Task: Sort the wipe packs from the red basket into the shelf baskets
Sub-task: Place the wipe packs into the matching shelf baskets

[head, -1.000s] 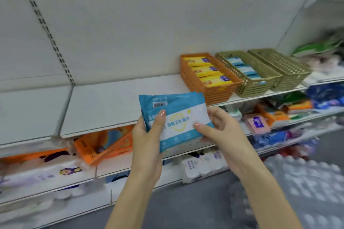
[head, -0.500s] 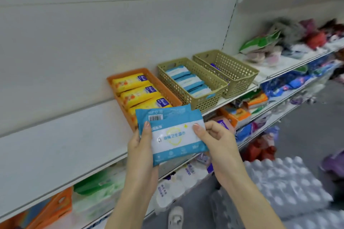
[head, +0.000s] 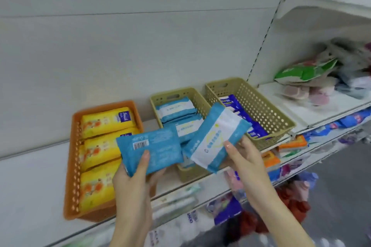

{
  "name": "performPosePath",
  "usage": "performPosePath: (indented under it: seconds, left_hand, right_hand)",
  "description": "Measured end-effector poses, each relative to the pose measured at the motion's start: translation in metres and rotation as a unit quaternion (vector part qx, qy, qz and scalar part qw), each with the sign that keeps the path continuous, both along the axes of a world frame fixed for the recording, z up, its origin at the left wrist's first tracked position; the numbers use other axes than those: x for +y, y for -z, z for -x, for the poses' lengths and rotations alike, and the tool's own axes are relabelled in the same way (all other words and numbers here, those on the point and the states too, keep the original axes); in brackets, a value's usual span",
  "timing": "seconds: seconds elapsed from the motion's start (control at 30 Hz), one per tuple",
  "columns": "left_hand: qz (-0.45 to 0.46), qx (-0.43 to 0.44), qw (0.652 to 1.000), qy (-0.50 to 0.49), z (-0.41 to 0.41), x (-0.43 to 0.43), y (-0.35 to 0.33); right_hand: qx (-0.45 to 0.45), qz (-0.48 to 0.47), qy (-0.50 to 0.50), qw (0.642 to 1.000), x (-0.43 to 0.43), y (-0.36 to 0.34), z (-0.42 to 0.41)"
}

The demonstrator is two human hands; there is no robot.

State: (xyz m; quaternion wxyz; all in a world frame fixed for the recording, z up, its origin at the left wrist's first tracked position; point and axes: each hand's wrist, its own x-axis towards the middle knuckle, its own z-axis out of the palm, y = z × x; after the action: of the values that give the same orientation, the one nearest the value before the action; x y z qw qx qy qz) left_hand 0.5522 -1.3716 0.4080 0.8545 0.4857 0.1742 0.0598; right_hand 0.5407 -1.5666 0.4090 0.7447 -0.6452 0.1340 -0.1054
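My left hand (head: 136, 178) grips a light blue wipe pack (head: 152, 148), barcode side up, in front of the orange basket (head: 72, 162). My right hand (head: 245, 156) holds a second light blue and white wipe pack (head: 214, 140), tilted, above the front of the middle tan basket (head: 186, 172). That basket holds matching blue packs (head: 174, 108). The orange basket holds yellow packs (head: 104, 122). The right tan basket (head: 267, 118) holds dark blue packs (head: 232, 102). The red basket is out of view.
All three baskets stand on a white shelf (head: 34, 176) against a pale back panel. Bagged goods (head: 305, 72) are piled on the shelf section to the right. Lower shelves under the baskets carry mixed packaged goods (head: 291, 144).
The two stacked packs held together are now separated, one in each hand. My view has moved closer to the baskets, and the right pack has moved over the middle tan basket.
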Motion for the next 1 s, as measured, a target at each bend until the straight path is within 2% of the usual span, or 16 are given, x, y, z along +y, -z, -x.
performPosePath:
  seconds: [0.1, 0.2, 0.3, 0.4, 0.43, 0.47, 0.57, 0.6, 0.73, 0.83, 0.93, 1.0]
  left_hand:
    - [-0.036, -0.006, 0.997, -0.072, -0.01, 0.001, -0.002]
    - [-0.045, -0.003, 0.989, -0.141, -0.012, -0.002, -0.002]
    - [-0.051, 0.01, 0.983, -0.177, -0.011, -0.007, 0.002]
    - [-0.064, 0.016, 0.979, -0.192, -0.007, -0.01, 0.006]
    - [-0.063, 0.017, 0.978, -0.197, -0.007, -0.01, 0.007]
    - [-0.061, 0.017, 0.977, -0.202, -0.007, -0.01, 0.008]
    - [-0.059, 0.027, 0.978, -0.2, -0.014, -0.014, 0.011]
    - [-0.059, 0.03, 0.979, -0.193, -0.017, -0.016, 0.011]
    - [-0.05, 0.03, 0.985, -0.165, -0.031, -0.022, 0.011]
    - [-0.047, 0.023, 0.986, -0.155, -0.037, -0.024, 0.011]
    - [-0.047, 0.021, 0.988, -0.145, -0.04, -0.023, 0.011]
    - [-0.041, 0.02, 0.99, -0.134, -0.043, -0.023, 0.01]
  right_hand:
    - [-0.016, 0.073, -0.106, 0.992, -0.044, -0.013, -0.051]
    - [-0.007, 0.188, -0.257, 0.948, -0.061, -0.018, -0.1]
    - [-0.016, 0.355, -0.394, 0.848, -0.053, -0.007, -0.137]
    - [0.012, 0.419, -0.517, 0.746, -0.039, 0.011, -0.153]
    - [0.019, 0.435, -0.535, 0.724, -0.036, 0.019, -0.155]
    - [0.021, 0.443, -0.538, 0.717, -0.035, 0.026, -0.157]
    - [0.008, 0.422, -0.522, 0.741, -0.037, 0.034, -0.16]
    - [0.001, 0.425, -0.524, 0.738, -0.037, 0.034, -0.16]
    - [-0.03, 0.483, -0.521, 0.703, -0.033, 0.038, -0.159]
    - [-0.065, 0.546, -0.483, 0.682, -0.032, 0.042, -0.157]
    - [-0.074, 0.551, -0.45, 0.699, -0.034, 0.045, -0.15]
    - [-0.075, 0.53, -0.414, 0.736, -0.037, 0.043, -0.146]
